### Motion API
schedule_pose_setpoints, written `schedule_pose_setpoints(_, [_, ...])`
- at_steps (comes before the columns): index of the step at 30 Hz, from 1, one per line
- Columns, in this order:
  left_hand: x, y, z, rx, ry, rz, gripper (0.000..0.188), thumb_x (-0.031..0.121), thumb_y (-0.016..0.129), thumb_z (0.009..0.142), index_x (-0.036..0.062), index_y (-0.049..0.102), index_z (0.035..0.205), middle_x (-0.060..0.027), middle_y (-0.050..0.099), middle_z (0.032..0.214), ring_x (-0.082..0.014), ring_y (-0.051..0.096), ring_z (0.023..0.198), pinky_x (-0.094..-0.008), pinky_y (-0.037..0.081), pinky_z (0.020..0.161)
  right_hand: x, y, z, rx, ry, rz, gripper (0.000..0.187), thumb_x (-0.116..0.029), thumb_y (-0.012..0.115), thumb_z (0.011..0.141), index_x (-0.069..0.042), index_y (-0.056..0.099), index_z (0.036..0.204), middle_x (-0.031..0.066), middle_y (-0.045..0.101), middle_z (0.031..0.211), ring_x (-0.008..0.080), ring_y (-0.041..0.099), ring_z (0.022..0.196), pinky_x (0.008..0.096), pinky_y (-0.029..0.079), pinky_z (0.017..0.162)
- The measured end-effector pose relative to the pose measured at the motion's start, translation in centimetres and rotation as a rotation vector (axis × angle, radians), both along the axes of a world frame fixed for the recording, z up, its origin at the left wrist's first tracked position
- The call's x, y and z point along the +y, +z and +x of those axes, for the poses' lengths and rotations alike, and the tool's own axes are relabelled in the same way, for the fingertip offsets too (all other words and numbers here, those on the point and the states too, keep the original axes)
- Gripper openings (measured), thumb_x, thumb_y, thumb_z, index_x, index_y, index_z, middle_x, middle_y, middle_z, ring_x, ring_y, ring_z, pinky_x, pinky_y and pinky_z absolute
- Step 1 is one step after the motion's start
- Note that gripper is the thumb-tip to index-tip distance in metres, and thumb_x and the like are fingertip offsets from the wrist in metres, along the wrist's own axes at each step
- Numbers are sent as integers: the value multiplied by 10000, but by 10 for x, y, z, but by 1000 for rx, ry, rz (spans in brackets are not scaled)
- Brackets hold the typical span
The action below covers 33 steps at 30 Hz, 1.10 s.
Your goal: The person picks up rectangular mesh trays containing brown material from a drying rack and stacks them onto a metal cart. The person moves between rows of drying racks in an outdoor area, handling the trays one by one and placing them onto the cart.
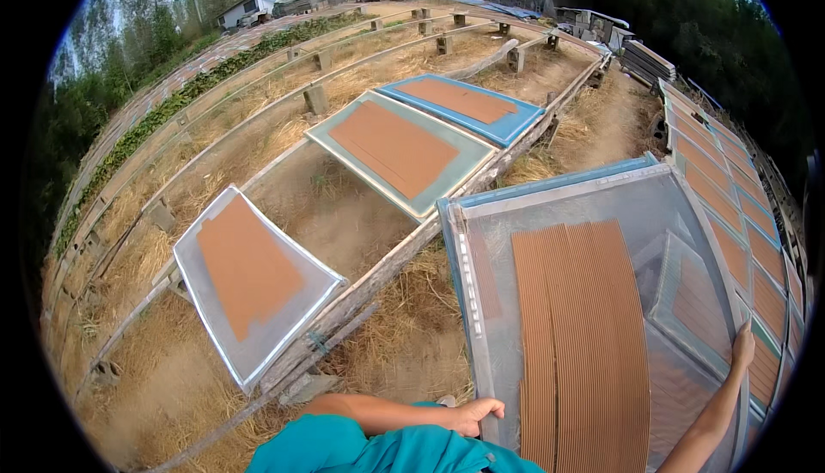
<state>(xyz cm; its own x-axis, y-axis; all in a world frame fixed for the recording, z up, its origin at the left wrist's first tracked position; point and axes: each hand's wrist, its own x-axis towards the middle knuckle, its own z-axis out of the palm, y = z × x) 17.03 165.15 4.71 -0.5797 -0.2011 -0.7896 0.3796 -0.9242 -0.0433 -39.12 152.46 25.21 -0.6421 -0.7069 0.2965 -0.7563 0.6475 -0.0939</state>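
A large mesh drying screen (473,301) with a pale frame and a blue far edge is held in front of me. On its grey mesh lies a wide block of thin, ridged brown strips (593,335), laid side by side with a dark gap running lengthwise. My left hand (475,417) is closed around the screen's near left rail. On the opposite side my right hand (743,348) grips the right rail, its arm reaching across the near right part of the screen. Another framed screen (687,301) shows through the mesh below.
Wooden rails (344,327) on blocks carry a white-edged screen (249,280), a pale green one (400,151) and a blue one (464,105), all bearing brown sheets. Rows of loaded screens (760,250) stand at the right. Dry straw (412,318) covers the ground; stacked frames (649,61) lie farther back.
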Motion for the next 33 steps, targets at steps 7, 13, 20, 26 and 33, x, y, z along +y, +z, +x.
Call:
schedule_pose_setpoints(7, [-228,32,-80,-193,-34,83,83,61,549,585,77,478,624,-48,515,702,-184,478,737,-355,400,745,-252,-11,-106,71,63,-31,614,-412,137,885,27,558,966,261,542,943,396,500,921,450,376,803])
schedule_pose_setpoints(13, [-406,17,-163,-184,159,-135,264,49,561,575,37,478,825,-101,499,847,-259,466,795,-422,399,783,-474,27,-148,45,69,-1,627,-420,127,881,30,556,960,253,542,955,394,499,923,454,374,806])
schedule_pose_setpoints(20, [-599,17,-217,-166,200,-28,288,33,547,584,17,466,859,-130,508,893,-289,484,846,-444,412,779,-692,36,-173,58,132,19,638,-425,117,879,31,555,957,249,541,965,391,498,930,455,373,808])
schedule_pose_setpoints(26, [-815,-20,-255,-157,48,79,296,76,555,583,22,468,861,-143,504,948,-328,470,883,-491,382,807,-871,37,-193,35,40,-24,656,-462,118,866,13,557,975,246,534,986,391,483,962,460,367,822])
schedule_pose_setpoints(33, [-1022,31,-312,-50,5,-44,134,99,554,609,48,509,725,-59,536,818,-223,476,804,-402,405,767,-1027,44,-290,-37,-58,-65,692,-509,158,852,39,559,983,256,539,984,399,487,954,441,366,815])
